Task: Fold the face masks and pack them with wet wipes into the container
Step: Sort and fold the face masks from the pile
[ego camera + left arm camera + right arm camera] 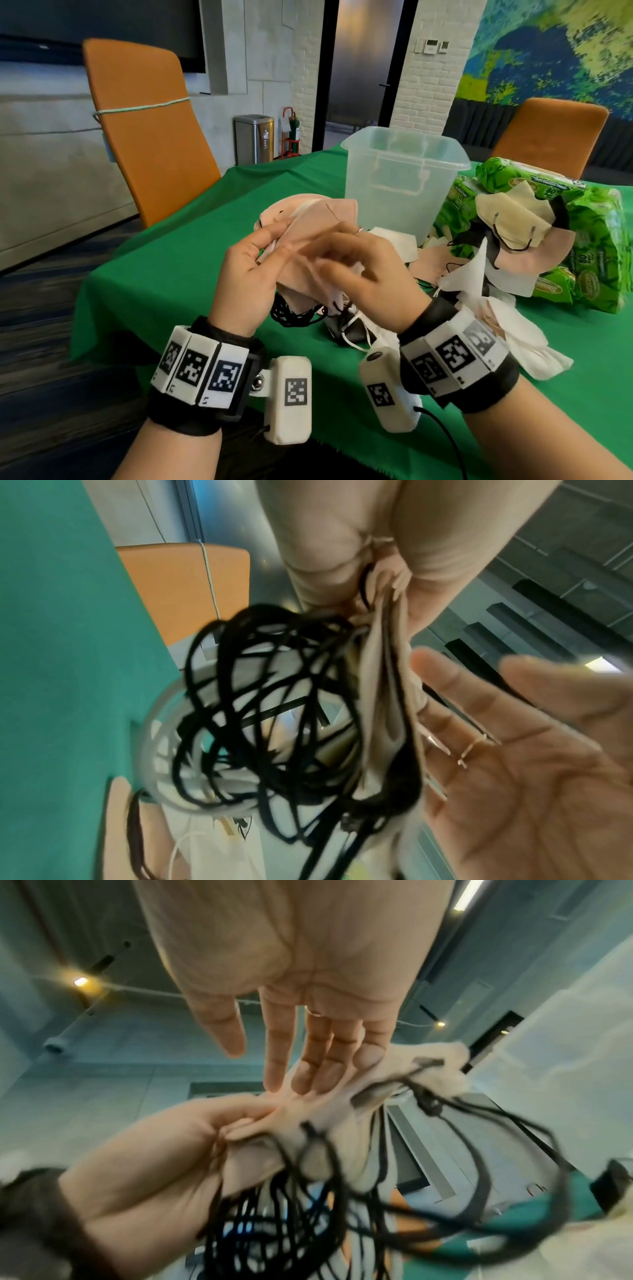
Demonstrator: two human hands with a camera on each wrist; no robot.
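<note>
A meeting room with grey walls, a dark doorway and two orange chairs [147,130] surrounds a table under a green cloth [191,246], whose near edge runs just below the person's wrists. Far of centre stands a clear plastic container [404,178], open-topped and seemingly empty. To its right lie green packs of wet wipes [596,246], with a loose heap of face masks [513,233] draped over and in front of them.

Above the near part of the table, the left hand [246,274] grasps a stack of pinkish masks [308,246], fingers and thumb curled round it, black ear loops [274,710] dangling in a tangle below. The right hand [363,274] lies flat against the stack, fingers straight and released, pressing or smoothing it.

This looks like the folding step, with several masks gathered and nothing packed yet. The next move probably calls for creasing the stack and tucking in the loops so they do not snag. Open cloth lies on the left; the right side is crowded, and the container's rim sits high, so packing means lifting over it
</note>
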